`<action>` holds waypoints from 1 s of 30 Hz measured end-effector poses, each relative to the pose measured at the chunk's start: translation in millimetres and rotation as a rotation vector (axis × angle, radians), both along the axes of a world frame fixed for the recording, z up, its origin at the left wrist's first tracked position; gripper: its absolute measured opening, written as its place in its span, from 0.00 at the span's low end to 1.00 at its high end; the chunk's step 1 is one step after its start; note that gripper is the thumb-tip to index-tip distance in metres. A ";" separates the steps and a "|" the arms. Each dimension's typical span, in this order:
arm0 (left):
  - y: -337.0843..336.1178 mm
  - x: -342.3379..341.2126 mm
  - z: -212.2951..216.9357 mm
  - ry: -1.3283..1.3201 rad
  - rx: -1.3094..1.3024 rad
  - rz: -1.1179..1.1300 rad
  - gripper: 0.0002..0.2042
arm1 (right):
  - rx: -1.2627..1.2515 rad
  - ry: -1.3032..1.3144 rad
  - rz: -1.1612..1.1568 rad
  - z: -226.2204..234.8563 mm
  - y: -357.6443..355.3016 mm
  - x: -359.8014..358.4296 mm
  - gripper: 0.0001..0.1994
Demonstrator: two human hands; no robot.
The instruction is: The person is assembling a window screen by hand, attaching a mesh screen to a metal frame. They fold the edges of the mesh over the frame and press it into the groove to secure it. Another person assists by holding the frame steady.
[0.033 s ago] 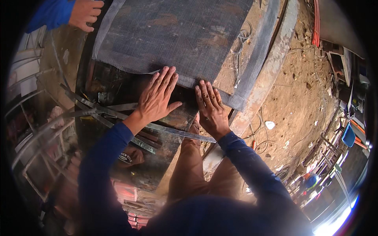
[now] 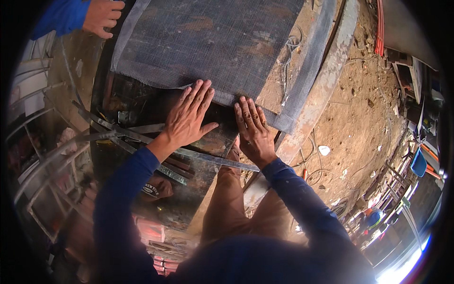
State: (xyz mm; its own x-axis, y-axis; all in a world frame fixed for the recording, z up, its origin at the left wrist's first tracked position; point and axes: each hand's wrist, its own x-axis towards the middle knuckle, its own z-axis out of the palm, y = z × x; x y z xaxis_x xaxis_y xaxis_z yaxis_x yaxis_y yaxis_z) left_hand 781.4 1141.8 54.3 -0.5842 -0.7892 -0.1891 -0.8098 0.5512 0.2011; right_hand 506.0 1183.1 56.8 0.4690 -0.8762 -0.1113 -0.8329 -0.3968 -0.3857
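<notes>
A sheet of grey wire mesh (image 2: 203,47) lies over a dark, worn work surface (image 2: 137,180). Its near edge curls a little beside my left hand (image 2: 187,116), whose outstretched fingertips rest on that edge with the thumb held apart. My right hand (image 2: 254,125) lies flat to the right, fingertips on the mesh's near border. Neither hand grips anything. A folded, lighter band of mesh (image 2: 309,78) runs along the right side. Long thin metal strips (image 2: 198,155) cross the surface beneath my left wrist.
Another person's hand (image 2: 101,18) in a blue sleeve is at the far left by the mesh. A pale, scuffed beam (image 2: 326,90) runs along the right, beside sandy ground (image 2: 359,118) with loose cable (image 2: 314,163). Bent metal strips (image 2: 52,175) crowd the left. A dark cap (image 2: 158,188) lies near me.
</notes>
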 end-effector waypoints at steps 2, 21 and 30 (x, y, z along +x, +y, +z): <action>-4.3 2.4 4.5 -0.002 0.017 -0.009 0.50 | 0.006 0.016 0.004 -0.1 -0.9 0.2 0.40; -19.1 7.2 11.7 0.066 0.036 -0.033 0.46 | 0.047 0.023 0.003 0.4 -5.4 3.3 0.42; -21.6 3.0 12.5 0.028 0.023 -0.055 0.48 | 0.103 -0.040 -0.022 18.5 1.3 41.0 0.40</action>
